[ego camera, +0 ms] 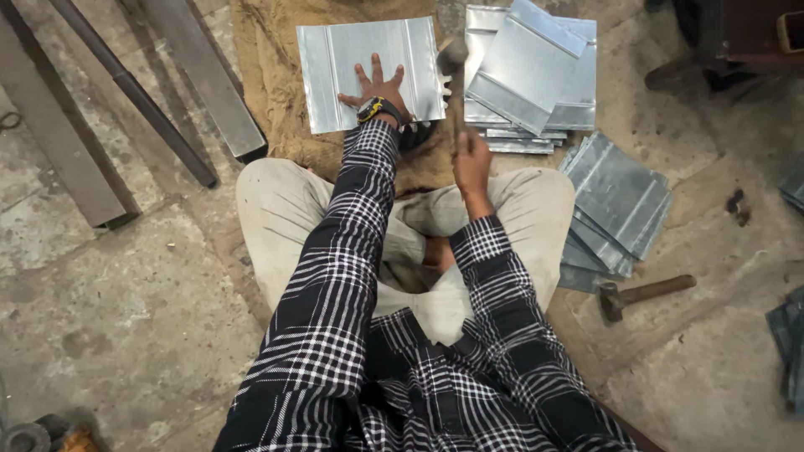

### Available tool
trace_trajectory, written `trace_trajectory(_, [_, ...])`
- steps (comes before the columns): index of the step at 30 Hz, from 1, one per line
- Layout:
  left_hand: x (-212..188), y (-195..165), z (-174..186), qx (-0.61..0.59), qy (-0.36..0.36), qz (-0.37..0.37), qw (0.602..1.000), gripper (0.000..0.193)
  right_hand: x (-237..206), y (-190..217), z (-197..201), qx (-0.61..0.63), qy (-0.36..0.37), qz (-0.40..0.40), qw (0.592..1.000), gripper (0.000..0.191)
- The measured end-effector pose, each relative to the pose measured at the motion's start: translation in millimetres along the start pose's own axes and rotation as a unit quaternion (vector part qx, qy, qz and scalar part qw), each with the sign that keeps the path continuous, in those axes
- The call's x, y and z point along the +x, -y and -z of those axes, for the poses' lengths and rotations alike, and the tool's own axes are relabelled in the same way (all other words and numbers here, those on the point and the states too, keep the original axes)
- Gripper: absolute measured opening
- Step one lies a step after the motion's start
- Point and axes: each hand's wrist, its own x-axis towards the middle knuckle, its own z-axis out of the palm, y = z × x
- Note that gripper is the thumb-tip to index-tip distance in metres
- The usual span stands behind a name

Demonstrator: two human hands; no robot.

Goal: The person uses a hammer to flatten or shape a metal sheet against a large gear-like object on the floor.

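Left hand (378, 88) flat, released, on metal sheet (368, 71); right hand (471, 161) grasping hammer (453, 59) beside it; risking struck fingers if swung wide.

The flat grey ribbed sheet-metal panel (368, 71) on the brown sackcloth (268, 75) is half covered by the spread left hand (378, 90); its left half lies open. The raised hammer (453, 63) in the right hand (471, 163) blocks the panel's right edge. Just beyond, a stack of grey metal panels (532, 75) closes that side, and dark steel bars (142, 92) hem the left floor
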Motion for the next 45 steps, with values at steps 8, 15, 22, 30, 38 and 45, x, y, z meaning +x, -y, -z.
trace_trajectory(8, [0.1, -2.3, 0.7, 0.004, 0.004, 0.005, 1.0, 0.117, -11.6, 25.1, 29.6, 0.048, -0.02, 0.094, 0.994, 0.023])
trace_trajectory(15, [-2.5, 1.2, -0.9, -0.003, -0.006, -0.007, 1.0, 0.117, -5.7, 4.0, 3.9, 0.049, -0.023, 0.032, 0.998, 0.025])
trace_trajectory(22, [0.8, -3.4, 3.8, 0.007, -0.003, 0.01, 1.0, 0.118, -15.8, 13.5, 26.1, 0.024, -0.031, 0.05, 0.998, 0.028])
trace_trajectory(30, [4.1, 0.1, 10.6, 0.002, -0.024, -0.008, 1.0, 0.11, -18.6, 12.6, 18.1, 0.1, -0.029, 0.1, 0.99, 0.023])
trace_trajectory(38, [2.3, -5.3, 16.8, 0.012, -0.028, -0.001, 1.0, 0.107, -21.5, 12.0, 24.9, 0.057, -0.018, 0.004, 0.998, 0.024])
trace_trajectory(45, [11.9, -0.1, 18.2, 0.01, -0.038, -0.016, 0.999, 0.112, -21.8, 29.2, 23.6, 0.155, -0.038, 0.095, 0.983, 0.025])
